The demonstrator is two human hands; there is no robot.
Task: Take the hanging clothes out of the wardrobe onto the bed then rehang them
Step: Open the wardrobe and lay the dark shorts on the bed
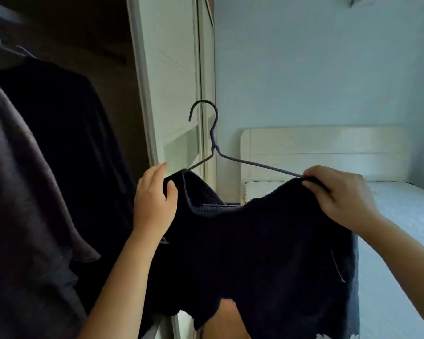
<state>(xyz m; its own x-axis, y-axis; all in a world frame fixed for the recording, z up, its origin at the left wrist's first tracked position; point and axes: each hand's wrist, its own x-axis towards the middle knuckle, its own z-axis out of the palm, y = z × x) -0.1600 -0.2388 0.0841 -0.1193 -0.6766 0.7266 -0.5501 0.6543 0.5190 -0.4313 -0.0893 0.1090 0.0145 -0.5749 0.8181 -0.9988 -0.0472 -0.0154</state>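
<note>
- The sweater (255, 253) is up in the air between wardrobe and bed, held by 2 hands, 1 at each shoulder.
- The left hand (154, 201) grips the left shoulder, thumb curled over the front of the knit and fingers behind it.
- The right hand (338, 196) pinches the right shoulder, fingers closed on the knit where the wire end meets it.
- The hanger (255, 164) stands upright above the collar with its hook free in the air. Its left arm dips into the neck opening, and its right arm runs bare over the knit to the right hand.
- On the left is the open wardrobe (103, 57), where a black garment (59, 143) and a brown garment (15, 192) hang close by the left forearm.
- The door (171, 69) stands just behind the hook, and there is open air against the wall (304, 69) to its right.
- The bed (402, 216) lies behind the right hand, headboard (323, 148) at the wall.
- The sweater hides the bed's near corner.
- The wardrobe's inside is too dark to read.
- I cannot tell whether the wire's right end sits inside the shoulder.
</note>
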